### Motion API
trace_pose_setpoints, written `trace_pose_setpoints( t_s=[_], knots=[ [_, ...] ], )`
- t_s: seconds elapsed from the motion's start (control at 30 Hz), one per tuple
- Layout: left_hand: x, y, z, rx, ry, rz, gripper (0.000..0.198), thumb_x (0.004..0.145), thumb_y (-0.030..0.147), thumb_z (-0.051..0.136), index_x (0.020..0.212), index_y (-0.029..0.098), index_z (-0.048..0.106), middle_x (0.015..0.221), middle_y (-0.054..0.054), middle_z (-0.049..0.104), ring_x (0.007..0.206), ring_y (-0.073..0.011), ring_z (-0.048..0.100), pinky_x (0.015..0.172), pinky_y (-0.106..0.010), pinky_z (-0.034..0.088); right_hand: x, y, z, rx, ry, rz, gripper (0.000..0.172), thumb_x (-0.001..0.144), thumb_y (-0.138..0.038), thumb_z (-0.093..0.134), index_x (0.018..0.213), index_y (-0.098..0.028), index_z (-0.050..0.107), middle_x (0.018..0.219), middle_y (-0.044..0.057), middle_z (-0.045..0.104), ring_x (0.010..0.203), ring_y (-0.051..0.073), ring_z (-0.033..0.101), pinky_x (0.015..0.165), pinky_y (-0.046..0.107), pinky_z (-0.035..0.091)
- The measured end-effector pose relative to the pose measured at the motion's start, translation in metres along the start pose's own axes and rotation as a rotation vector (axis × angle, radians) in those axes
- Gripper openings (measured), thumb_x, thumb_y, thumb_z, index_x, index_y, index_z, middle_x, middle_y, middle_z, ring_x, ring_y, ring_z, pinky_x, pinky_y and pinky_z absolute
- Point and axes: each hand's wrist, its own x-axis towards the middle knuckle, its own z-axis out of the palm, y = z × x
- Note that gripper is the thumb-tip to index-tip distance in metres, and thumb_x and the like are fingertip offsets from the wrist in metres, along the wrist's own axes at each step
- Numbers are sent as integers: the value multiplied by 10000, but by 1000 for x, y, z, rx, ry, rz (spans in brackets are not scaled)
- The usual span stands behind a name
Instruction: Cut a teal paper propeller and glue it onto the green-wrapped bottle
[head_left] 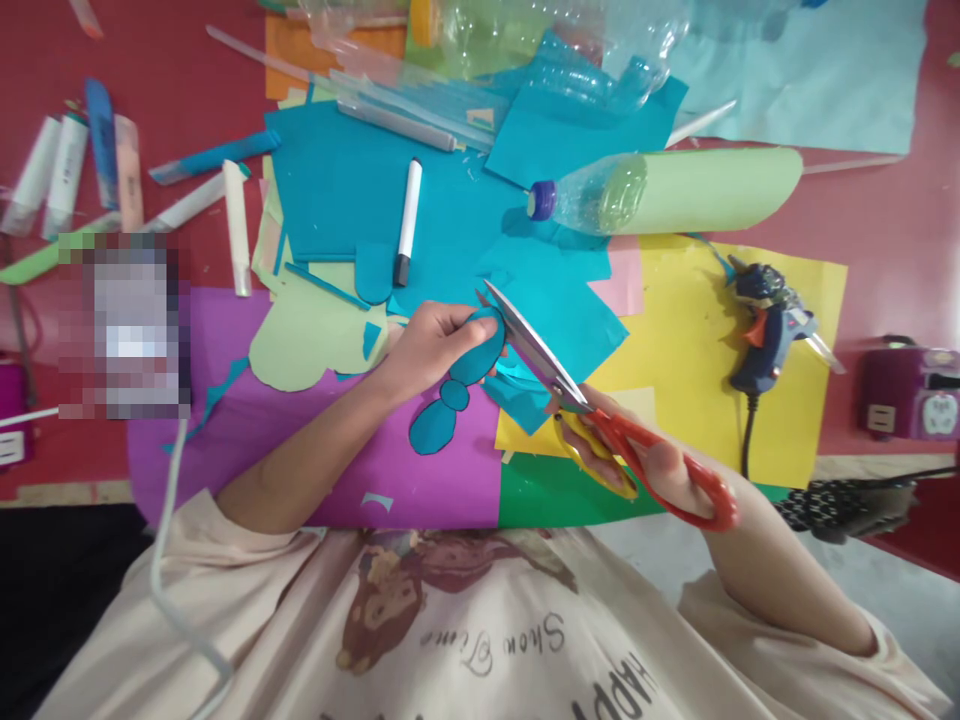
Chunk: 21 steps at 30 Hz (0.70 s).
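My left hand [442, 345] pinches a blue paper bow shape [433, 427], two rounded lobes joined by a small round middle with a dark outline. My right hand [652, 465] grips scissors [540, 355] with one red and one yellow handle. Their blades are a little apart and lie against the right edge of the upper lobe, close to my left thumb. Beneath the blades are loose blue paper scraps [521, 390]. A capped white marker [409, 220] rests on blue paper [330, 180] beyond my left hand.
A plastic bottle [667, 190] wrapped in light green paper lies beyond the scissors. On yellow paper [675, 300] at right sits a glue gun [772, 340] with a cord. Several markers [67, 170] lie at left, near a blurred phone-like object [139, 330] with a white cable [172, 520].
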Motion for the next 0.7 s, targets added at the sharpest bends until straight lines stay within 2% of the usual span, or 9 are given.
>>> trace_pose_setpoints(
  t_s=[0.1,0.3,0.43,0.7],
  knots=[
    [0,1,2,10,-19,-19,537,716,650,689,515,166,570,519,-37,629,466,-125,582,449,-249,459,0,-1,1,49,-17,37,843,721,-905,371,1190,-230,555,805,-10,454,506,67,279,418,235,277],
    [-1,2,2,43,-40,-44,516,741,622,672,530,161,582,531,-40,636,483,-130,591,440,-236,432,2,-3,5,113,8,65,834,699,-910,399,1147,-222,541,731,-51,372,453,42,246,395,224,227],
    [0,3,0,44,-68,-49,482,758,585,663,543,161,581,533,-34,633,480,-125,583,449,-236,439,2,-3,5,122,-23,84,869,677,-924,399,1163,-214,521,682,-70,348,419,36,227,364,217,201],
    [0,6,-1,63,-78,-81,394,782,467,629,544,155,590,518,-20,628,456,-104,561,445,-219,428,2,-6,4,132,16,101,858,653,-918,455,1118,-207,571,742,-33,428,445,36,261,343,196,237]
  ],
)
